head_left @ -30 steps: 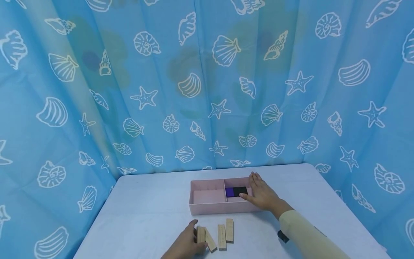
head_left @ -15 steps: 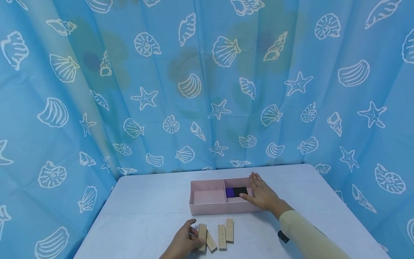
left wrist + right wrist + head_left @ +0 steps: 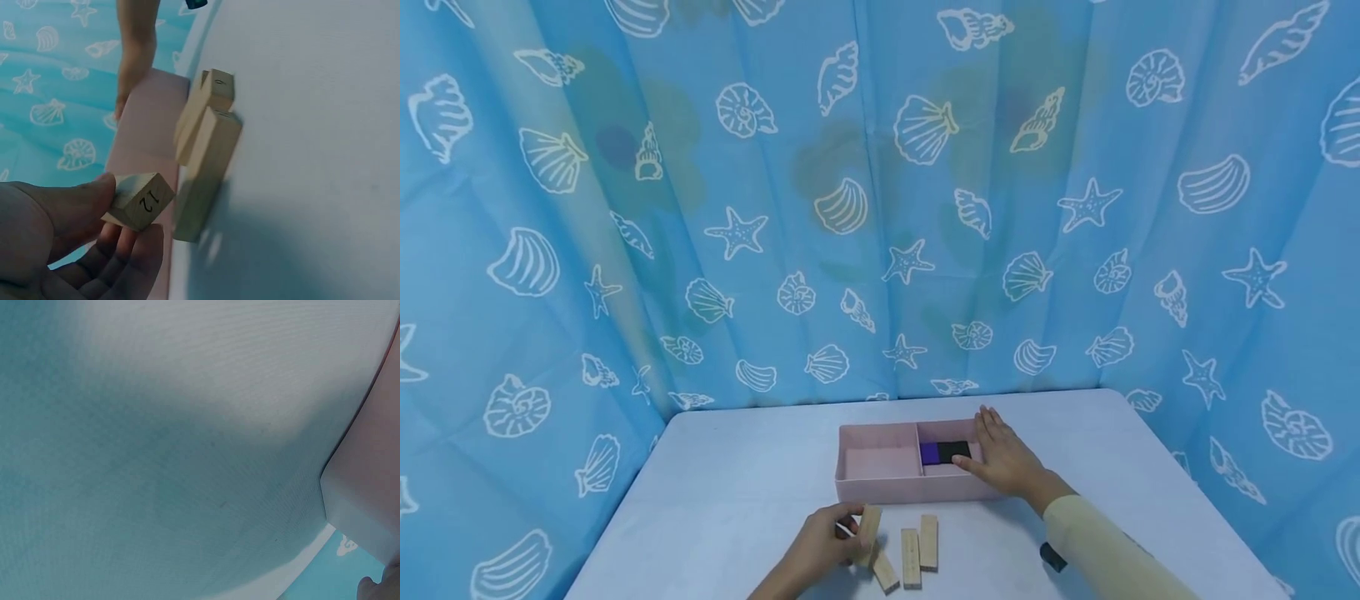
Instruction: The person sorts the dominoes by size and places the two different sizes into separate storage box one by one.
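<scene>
My left hand [image 3: 820, 540] pinches a wooden block [image 3: 870, 527] between thumb and fingers. The number 12 shows on the block's end [image 3: 149, 201] in the left wrist view. Below it on the table lie three more wooden blocks: one slanted block [image 3: 886, 573], a middle block [image 3: 911, 558] and a right block [image 3: 928, 542]. Behind them stands a pink two-compartment box [image 3: 917, 490]. Straight fingers of my right hand [image 3: 1011, 462] lie over the box's right end, thumb across its front rim. Beside that thumb, a purple piece [image 3: 929, 453] and a black piece [image 3: 953, 452] sit in the right compartment.
The white table [image 3: 737, 483] reaches back to a blue curtain [image 3: 775, 250] with a shell pattern, which also hangs along both sides. A small black object [image 3: 1052, 557] shows beside the right sleeve [image 3: 1105, 542]. A divider [image 3: 920, 452] separates the box's compartments.
My left hand has picked the leftmost wooden block up from beside the slanted one, raising and tilting it. The right hand keeps its place on the box. The head view has shifted slightly.
</scene>
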`<state>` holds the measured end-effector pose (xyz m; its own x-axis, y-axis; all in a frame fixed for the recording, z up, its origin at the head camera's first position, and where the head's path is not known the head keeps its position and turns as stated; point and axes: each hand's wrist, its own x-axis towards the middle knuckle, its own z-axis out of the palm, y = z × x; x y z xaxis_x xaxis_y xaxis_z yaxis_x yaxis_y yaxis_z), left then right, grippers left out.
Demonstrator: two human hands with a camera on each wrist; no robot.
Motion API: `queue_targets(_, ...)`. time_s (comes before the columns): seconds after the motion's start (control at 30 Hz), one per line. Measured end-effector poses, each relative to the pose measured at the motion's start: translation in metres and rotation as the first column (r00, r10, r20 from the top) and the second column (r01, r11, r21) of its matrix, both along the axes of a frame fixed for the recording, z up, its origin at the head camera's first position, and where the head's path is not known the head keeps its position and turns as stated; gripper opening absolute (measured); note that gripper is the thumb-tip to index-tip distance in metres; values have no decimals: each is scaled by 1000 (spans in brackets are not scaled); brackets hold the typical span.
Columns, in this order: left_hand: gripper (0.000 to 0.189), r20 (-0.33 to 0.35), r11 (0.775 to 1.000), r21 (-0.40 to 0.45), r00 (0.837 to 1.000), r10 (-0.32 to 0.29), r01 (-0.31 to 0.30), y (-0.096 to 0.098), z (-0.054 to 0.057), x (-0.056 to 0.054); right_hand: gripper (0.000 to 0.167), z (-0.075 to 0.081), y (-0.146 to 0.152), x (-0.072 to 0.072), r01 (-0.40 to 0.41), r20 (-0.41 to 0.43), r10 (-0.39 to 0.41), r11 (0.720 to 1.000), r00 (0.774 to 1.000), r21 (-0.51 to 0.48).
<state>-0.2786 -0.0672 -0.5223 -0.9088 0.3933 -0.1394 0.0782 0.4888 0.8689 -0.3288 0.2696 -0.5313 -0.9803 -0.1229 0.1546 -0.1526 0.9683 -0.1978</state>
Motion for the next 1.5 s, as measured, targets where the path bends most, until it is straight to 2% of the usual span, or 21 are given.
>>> queue_targets(0.17, 48, -20, 1000, 18, 1000, 1, -1, 6, 10, -8, 102, 0, 0, -2, -1, -8, 1, 1000, 1000, 3)
queue_targets(0.47, 44, -167, 998, 58, 986, 27, -18, 0, 25, -18, 104, 0, -5, -5, -18, 10, 18, 1000, 1000, -5)
queue_targets(0.63, 47, -211, 997, 79, 977, 26, -9, 4, 32, -30, 110, 2, -4, -4, -13, 4, 13, 1000, 1000, 19)
queue_targets(0.77, 52, -267, 998, 55, 963, 41, -27, 11, 35, -41, 109, 3, -1, -2, -28, 11, 28, 1000, 1000, 9)
queue_targets(0.87, 51, -282, 998, 54, 958, 48, -34, 17, 37, -51, 108, 4, 1, -2, -26, 11, 25, 1000, 1000, 17)
queue_targets(1.1, 49, -232, 998, 56, 972, 48, -35, 31, 37, -69, 103, 4, 5, -2, -16, 33, 15, 1000, 999, 10)
queue_targets(1.3, 49, -193, 997, 77, 981, 23, -8, 40, 38, -85, 98, 5, 4, -1, -18, 28, 18, 1000, 999, 9)
queue_targets(1.5, 49, -85, 993, 116, 995, 46, -36, 48, 39, -95, 101, 1, 2, -2, -23, 12, 23, 1000, 1000, 11)
